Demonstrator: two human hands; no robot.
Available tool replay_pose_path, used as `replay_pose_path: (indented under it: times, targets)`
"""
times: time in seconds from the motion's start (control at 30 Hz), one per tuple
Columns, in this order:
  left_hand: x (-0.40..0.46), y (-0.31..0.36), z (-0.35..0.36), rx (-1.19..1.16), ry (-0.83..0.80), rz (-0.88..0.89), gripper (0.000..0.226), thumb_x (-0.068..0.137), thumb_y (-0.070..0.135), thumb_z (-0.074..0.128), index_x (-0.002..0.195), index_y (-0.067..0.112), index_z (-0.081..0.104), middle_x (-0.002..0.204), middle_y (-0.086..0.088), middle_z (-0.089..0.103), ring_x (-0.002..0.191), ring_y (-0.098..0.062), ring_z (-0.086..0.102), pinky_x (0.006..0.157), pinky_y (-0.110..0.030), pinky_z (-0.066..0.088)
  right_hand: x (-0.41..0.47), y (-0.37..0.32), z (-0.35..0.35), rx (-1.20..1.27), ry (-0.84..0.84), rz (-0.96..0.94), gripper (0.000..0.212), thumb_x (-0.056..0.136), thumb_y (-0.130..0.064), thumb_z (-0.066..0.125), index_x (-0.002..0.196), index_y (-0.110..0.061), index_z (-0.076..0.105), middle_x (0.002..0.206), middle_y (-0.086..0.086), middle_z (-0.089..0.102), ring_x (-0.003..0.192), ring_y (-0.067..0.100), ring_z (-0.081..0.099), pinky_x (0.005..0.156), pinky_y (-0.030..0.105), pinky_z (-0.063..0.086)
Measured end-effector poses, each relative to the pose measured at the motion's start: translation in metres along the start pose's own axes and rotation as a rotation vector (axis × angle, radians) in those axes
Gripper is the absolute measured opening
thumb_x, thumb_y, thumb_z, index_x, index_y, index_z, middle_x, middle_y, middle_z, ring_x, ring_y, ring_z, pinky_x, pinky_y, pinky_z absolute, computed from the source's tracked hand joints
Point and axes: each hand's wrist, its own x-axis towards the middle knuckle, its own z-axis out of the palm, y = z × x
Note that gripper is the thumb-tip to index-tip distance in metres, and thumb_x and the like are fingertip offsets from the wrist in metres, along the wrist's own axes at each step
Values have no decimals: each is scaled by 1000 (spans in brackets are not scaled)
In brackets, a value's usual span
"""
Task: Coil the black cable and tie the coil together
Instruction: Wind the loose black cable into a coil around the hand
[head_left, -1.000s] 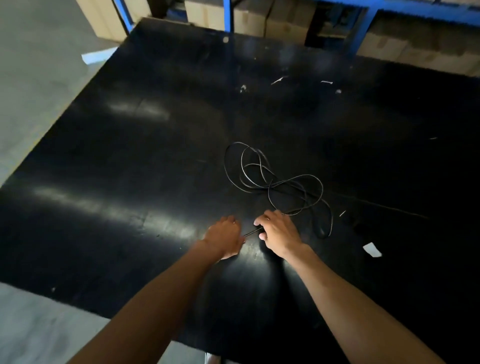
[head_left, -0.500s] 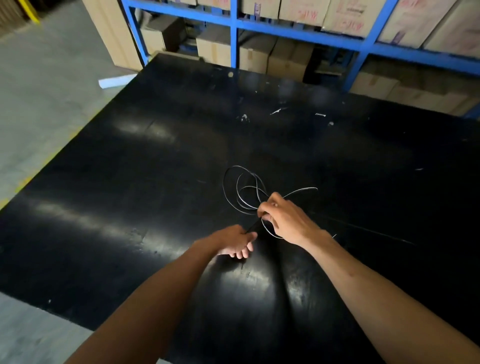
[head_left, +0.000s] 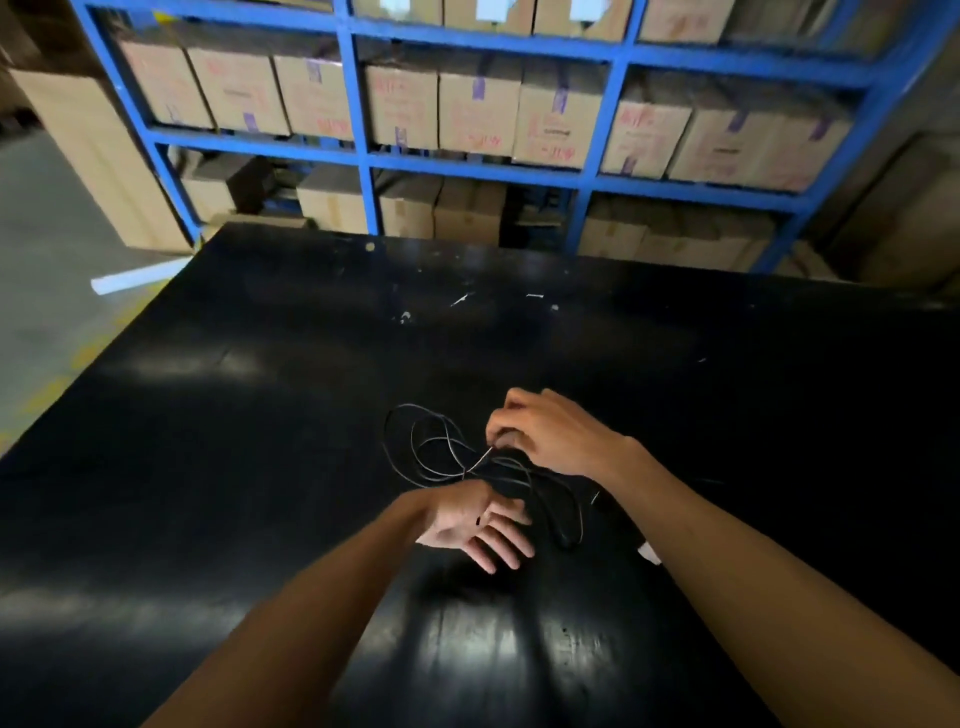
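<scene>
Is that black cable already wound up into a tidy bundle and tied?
No: the black cable lies in loose, uneven loops on the black table, with the right hand pinching one strand and nothing tied round it.

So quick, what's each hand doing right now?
Left hand: open, palm up, fingers spread; cable seems to run past its thumb.
Right hand: closed, pinching the cable.
</scene>
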Motion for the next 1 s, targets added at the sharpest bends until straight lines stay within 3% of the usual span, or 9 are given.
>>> replay_pose_path:
  times: [0.1, 0.2, 0.37, 0.53, 0.67, 0.77, 0.87, 0.93, 1.0]
  targets:
    - [-22, 19, 3, -18, -184, 51, 53, 107, 28, 35, 155, 7, 25, 149, -27, 45, 138, -43, 43, 114, -57, 34, -5, 5, -21, 37, 19, 72, 14, 96, -30, 65, 110, -32, 69, 105, -7, 65, 89, 15, 63, 81, 31, 46]
    - [-42, 36, 9, 19, -334, 172, 55, 106, 18, 39, 156, 9, 19, 153, -28, 38, 140, -48, 36, 114, -59, 31, -12, 15, -45, 167, 40, 156, 7, 92, -37, 70, 98, -35, 74, 95, -13, 69, 87, 3, 64, 81, 34, 55]
    - [-64, 61, 22, 70, -439, 344, 51, 105, 12, 40, 154, 4, 27, 153, -33, 35, 138, -50, 38, 116, -63, 25, -19, 22, -74, 313, 174, 229, 7, 87, -49, 71, 92, -46, 74, 88, -17, 66, 83, -3, 61, 73, 29, 50]
    - [-94, 86, 19, 150, -517, 583, 54, 99, -10, 32, 153, -4, 27, 153, -40, 27, 140, -49, 31, 118, -63, 20, -29, 16, -72, 405, 259, 308, 14, 94, -39, 67, 89, -51, 72, 92, -34, 68, 89, -7, 65, 76, 24, 49]
    - [-128, 125, -2, -16, -382, 834, 69, 91, -11, 39, 156, 2, 21, 160, -28, 25, 148, -42, 24, 122, -59, 12, -41, 1, -39, 610, 325, 364, 24, 102, -18, 56, 115, -21, 76, 111, -8, 78, 105, 2, 70, 89, 24, 54]
    - [-146, 151, -31, -198, -124, 888, 81, 79, 3, 59, 155, 13, 32, 161, -15, 32, 149, -32, 27, 123, -54, 12, -41, -21, -23, 576, 363, 336, 21, 101, -30, 58, 102, -29, 79, 95, -18, 77, 94, -5, 69, 84, 14, 48]
    - [-158, 161, -60, -241, 54, 873, 76, 81, 10, 58, 153, 22, 36, 165, -12, 22, 151, -38, 16, 118, -66, 9, -45, -39, -28, 537, 395, 298, 26, 100, -46, 52, 97, -37, 77, 74, -24, 71, 70, -3, 66, 65, 11, 48]
    - [-161, 159, -78, -266, 59, 825, 81, 78, 18, 64, 154, 23, 36, 166, -13, 18, 150, -44, 12, 113, -74, 10, -52, -42, -40, 524, 435, 289, 30, 98, -52, 51, 91, -37, 76, 68, -23, 68, 61, -1, 63, 60, 17, 50]
    - [-161, 156, -92, -301, -3, 796, 89, 74, 22, 71, 154, 24, 34, 166, -14, 17, 149, -47, 13, 111, -76, 14, -58, -40, -53, 497, 453, 318, 35, 95, -58, 52, 85, -34, 76, 79, -9, 75, 74, 8, 70, 74, 34, 58]
